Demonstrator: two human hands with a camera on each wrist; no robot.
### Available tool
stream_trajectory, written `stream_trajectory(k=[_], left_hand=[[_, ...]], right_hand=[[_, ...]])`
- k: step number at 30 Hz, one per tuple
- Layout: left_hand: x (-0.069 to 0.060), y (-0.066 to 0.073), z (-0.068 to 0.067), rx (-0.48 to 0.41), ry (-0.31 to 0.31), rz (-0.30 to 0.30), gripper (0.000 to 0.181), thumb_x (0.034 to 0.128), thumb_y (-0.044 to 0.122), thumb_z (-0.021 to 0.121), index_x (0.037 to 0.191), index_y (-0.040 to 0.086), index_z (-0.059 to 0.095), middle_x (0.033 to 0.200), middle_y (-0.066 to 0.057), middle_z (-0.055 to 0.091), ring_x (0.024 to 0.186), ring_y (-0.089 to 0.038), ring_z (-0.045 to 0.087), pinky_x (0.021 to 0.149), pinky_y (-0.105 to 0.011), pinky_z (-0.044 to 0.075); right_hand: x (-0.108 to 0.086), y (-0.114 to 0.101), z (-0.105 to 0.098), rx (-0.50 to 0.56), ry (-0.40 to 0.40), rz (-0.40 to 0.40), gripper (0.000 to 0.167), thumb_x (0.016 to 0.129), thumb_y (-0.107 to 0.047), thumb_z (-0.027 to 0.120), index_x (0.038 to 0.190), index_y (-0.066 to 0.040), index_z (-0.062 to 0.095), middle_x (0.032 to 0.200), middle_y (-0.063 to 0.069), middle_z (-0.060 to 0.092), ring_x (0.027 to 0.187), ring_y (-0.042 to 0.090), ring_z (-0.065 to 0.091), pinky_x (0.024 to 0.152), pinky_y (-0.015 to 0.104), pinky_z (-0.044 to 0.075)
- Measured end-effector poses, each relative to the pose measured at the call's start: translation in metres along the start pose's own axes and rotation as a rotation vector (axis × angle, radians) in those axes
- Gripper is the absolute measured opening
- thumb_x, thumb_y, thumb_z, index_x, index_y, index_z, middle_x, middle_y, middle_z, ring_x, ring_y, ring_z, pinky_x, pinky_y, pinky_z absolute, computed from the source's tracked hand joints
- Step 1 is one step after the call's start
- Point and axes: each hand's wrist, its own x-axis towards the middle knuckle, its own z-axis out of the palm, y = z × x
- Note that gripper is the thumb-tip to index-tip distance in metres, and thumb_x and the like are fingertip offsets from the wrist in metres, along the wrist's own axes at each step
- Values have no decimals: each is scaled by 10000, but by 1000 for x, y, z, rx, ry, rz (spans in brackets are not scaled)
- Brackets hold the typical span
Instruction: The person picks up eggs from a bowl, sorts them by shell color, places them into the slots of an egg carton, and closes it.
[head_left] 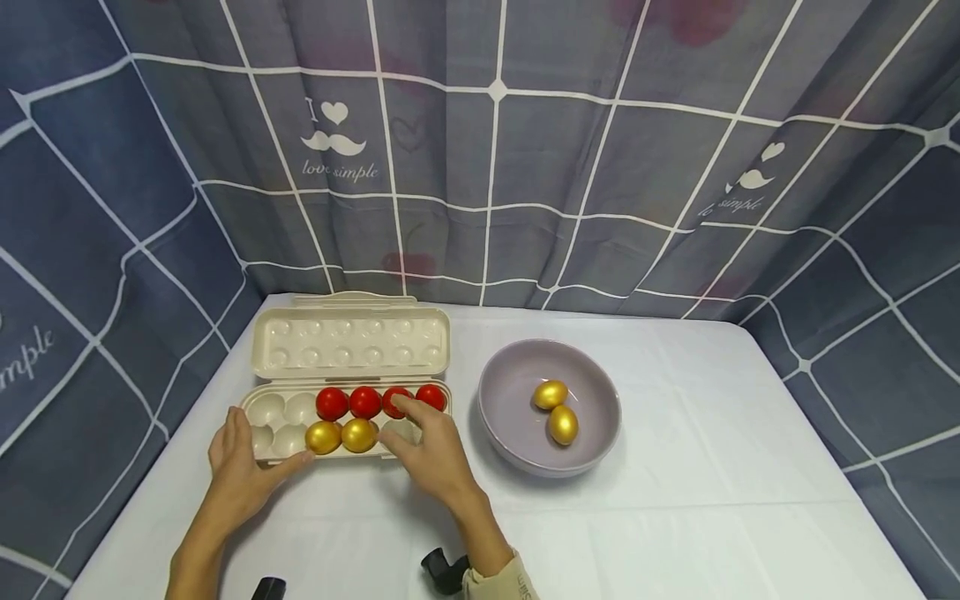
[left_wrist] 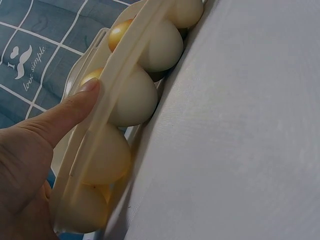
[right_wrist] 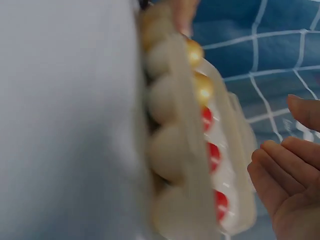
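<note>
A cream egg carton (head_left: pixel 281 457) lies with its lid folded back. Several red eggs (head_left: pixel 365 402) fill the right part of its far row, and two gold eggs (head_left: pixel 323 437) sit side by side in the near row. My left hand (head_left: pixel 242 475) holds the carton's left end, its thumb (left_wrist: pixel 75 110) on the front rim and the other fingers around the far side. Over the carton's right part is my right hand (head_left: pixel 431 454), thumb and fingers apart; the right wrist view shows nothing in its grasp. It partly covers one red egg.
To the right of the carton stands a mauve bowl (head_left: pixel 498 429) with two gold eggs (head_left: pixel 562 425) inside. The white-covered table (head_left: pixel 697 467) is bordered by a grey-blue checked curtain (head_left: pixel 540 158). Black pieces (head_left: pixel 444 572) show by the wrists.
</note>
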Motion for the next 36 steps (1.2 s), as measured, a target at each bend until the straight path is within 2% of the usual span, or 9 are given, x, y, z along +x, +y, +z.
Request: stream_trajectory(k=[6, 12, 16, 25, 28, 29, 32, 35, 36], left_hand=[[-1, 1, 0, 10, -8, -9, 1274, 818, 403, 791, 1471, -140, -158, 1519, -404, -170, 1391, -551, -153, 1096, -676, -74], [-2, 2, -1, 16, -9, -21, 1277, 816, 411, 792, 1475, -134, -157, 1526, -392, -174, 1394, -542, -158, 1091, -688, -58], [-2, 2, -1, 16, -4, -19, 1275, 815, 406, 793, 1473, -139, -153, 1524, -397, -169, 1392, -546, -155, 1090, -687, -63], [-2, 2, -1, 19, 1, -12, 1269, 817, 402, 791, 1473, -141, -150, 1522, -402, -165, 1392, -550, -151, 1091, -686, -65], [-1, 4, -2, 20, -3, -21, 1271, 817, 406, 790, 1476, -136, -152, 1525, -396, -169, 1393, -546, -155, 1086, -695, -58], [-1, 4, -2, 20, -5, -25, 1272, 816, 408, 790, 1476, -134, -153, 1526, -393, -173, 1393, -544, -159, 1085, -697, -56], [0, 5, -2, 21, -5, -31, 1274, 813, 407, 793, 1480, -129, -151, 1530, -387, -173, 1394, -541, -161, 1080, -706, -47], [0, 4, -1, 25, -3, -29, 1274, 812, 407, 794, 1480, -129, -149, 1531, -383, -175, 1395, -541, -161, 1079, -708, -47], [0, 4, -1, 25, -2, -26, 1274, 812, 406, 794, 1480, -129, -149, 1531, -384, -175, 1395, -541, -160, 1081, -705, -48]], right_hand=[[1, -1, -35, -17, 114, 11, 431, 887, -156, 746, 1277, -5, 642, 1253, 106, 658, 1168, 260, 607, 1011, 413, 461], [0, 12, -63, -8, 229, 109, 433, 878, -167, 759, 1275, -33, 650, 1250, 102, 662, 1168, 280, 611, 1012, 398, 461], [-3, 21, -78, -3, 277, 143, 440, 872, -153, 767, 1275, -25, 648, 1260, 108, 656, 1190, 287, 598, 1024, 375, 450], [-11, 37, -108, 16, 347, 209, 494, 859, -144, 776, 1306, -4, 619, 1280, 155, 633, 1212, 358, 568, 1018, 479, 446], [-14, 41, -116, -39, 350, 200, 507, 856, -158, 784, 1311, -11, 617, 904, 181, 661, 825, 332, 635, 761, 387, 536], [-14, 42, -117, -56, 356, 196, 513, 851, -157, 789, 1313, -16, 618, 897, 184, 662, 820, 326, 639, 755, 379, 538], [-15, 45, -123, -54, 359, 197, 539, 845, -140, 790, 1327, 8, 598, 923, 225, 658, 850, 351, 638, 789, 397, 526], [-16, 46, -126, -93, 362, 248, 581, 839, -150, 792, 1354, 9, 574, 1276, 199, 623, 1161, 381, 586, 977, 516, 461], [-16, 47, -128, -116, 357, 270, 600, 838, -163, 794, 1364, 11, 562, 1280, 200, 620, 1137, 383, 593, 956, 522, 467]])
